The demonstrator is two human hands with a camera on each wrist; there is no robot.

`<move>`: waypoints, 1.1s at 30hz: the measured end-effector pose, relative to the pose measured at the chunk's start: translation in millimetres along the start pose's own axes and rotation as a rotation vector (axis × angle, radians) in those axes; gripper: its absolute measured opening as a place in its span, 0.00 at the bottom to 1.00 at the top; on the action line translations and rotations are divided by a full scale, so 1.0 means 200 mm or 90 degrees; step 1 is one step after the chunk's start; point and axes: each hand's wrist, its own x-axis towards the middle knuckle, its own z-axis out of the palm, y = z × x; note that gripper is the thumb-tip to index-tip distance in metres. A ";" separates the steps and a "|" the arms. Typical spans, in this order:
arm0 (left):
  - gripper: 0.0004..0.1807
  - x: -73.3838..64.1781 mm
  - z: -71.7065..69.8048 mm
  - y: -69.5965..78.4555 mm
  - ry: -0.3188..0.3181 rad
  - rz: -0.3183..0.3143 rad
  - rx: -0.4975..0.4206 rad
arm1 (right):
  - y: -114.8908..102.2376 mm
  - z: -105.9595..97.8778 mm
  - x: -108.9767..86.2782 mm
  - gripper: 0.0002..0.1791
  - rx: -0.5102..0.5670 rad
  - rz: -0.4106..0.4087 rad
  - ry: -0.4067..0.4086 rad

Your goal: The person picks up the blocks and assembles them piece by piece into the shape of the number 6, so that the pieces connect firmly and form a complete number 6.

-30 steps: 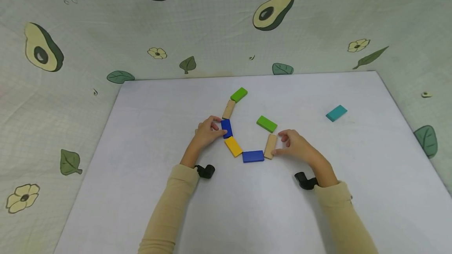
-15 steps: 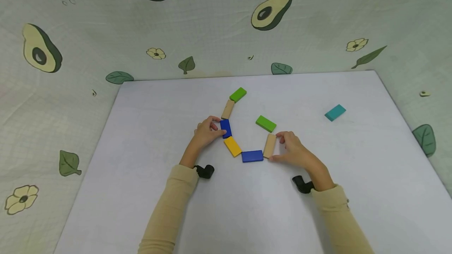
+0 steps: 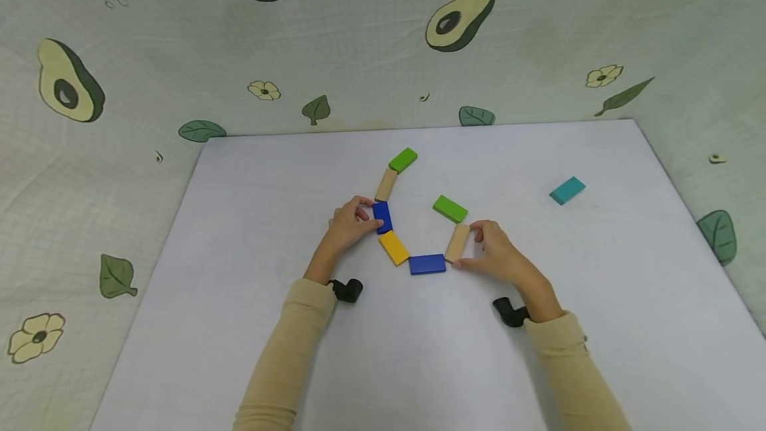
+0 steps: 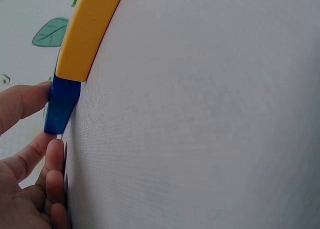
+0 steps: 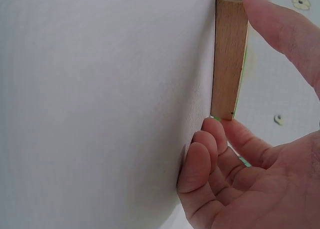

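Note:
Several flat wooden blocks lie end to end in a curve on the white table. With thumb and index finger my left hand [image 3: 350, 223] pinches a dark blue block [image 3: 382, 217] on the curve's left side. A yellow block [image 4: 90, 34] adjoins that block's near end. My right hand [image 3: 498, 251] pinches a plain wood block [image 3: 457, 243] lengthwise, its thumb at the near end and index finger at the far end. In the right wrist view, dark marks show on the end of this plain wood block [image 5: 230, 59]. Its other fingers are curled beside it, near the tabletop.
A second blue block [image 3: 427, 264] lies at the curve's near side. One green block [image 3: 450, 209] meets the held wood block's far end. Another plain block [image 3: 385, 185] and green block [image 3: 403, 159] form the far left end. A teal block [image 3: 567, 190] lies apart at right.
The plain wood block has slid slightly away from me, up against the green block, with my right hand's thumb and index finger at its ends. My left hand stays at the blue block.

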 end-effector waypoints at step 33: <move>0.24 0.00 0.00 0.00 -0.001 0.004 0.003 | 0.00 -0.10 0.18 0.27 -0.003 0.062 0.035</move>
